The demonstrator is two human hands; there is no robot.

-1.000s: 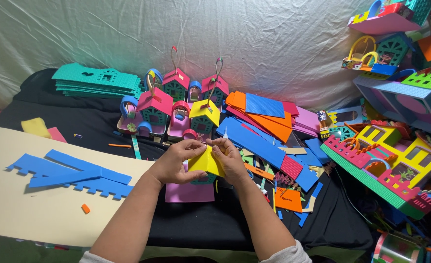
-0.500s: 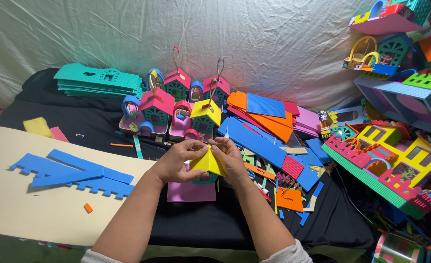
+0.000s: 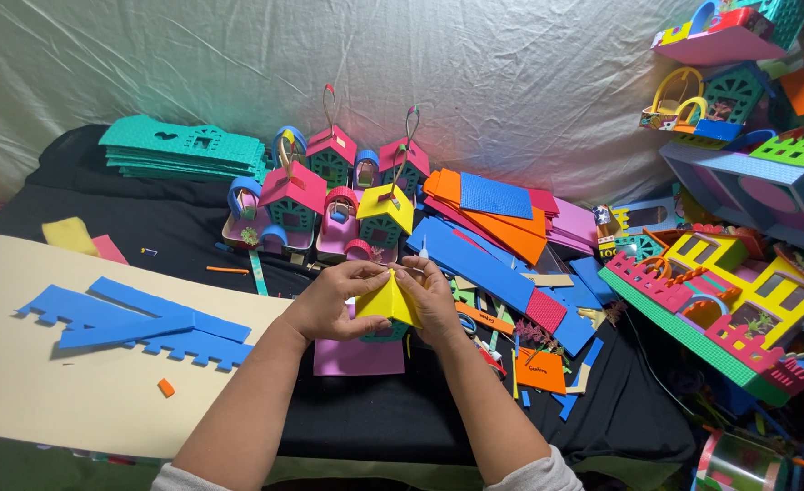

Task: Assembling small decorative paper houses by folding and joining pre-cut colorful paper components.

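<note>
Two hands, left hand (image 3: 327, 302), right hand (image 3: 434, 295), one folded yellow foam roof (image 3: 386, 300), one pink foam sheet (image 3: 358, 355), four small finished foam houses (image 3: 334, 195) with hanging loops, one teal panel stack (image 3: 184, 150) at the table's far left, two notched blue strips (image 3: 138, 323) on one cream board (image 3: 38, 400).

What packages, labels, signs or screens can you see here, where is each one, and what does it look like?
No packages, signs or screens in view.
One written-on piece: small orange foam sheet with dark handwriting, flat on the black cloth, right of the hands.
Left hand and right hand hold a plain yellow foam roof; no label on it.
</note>
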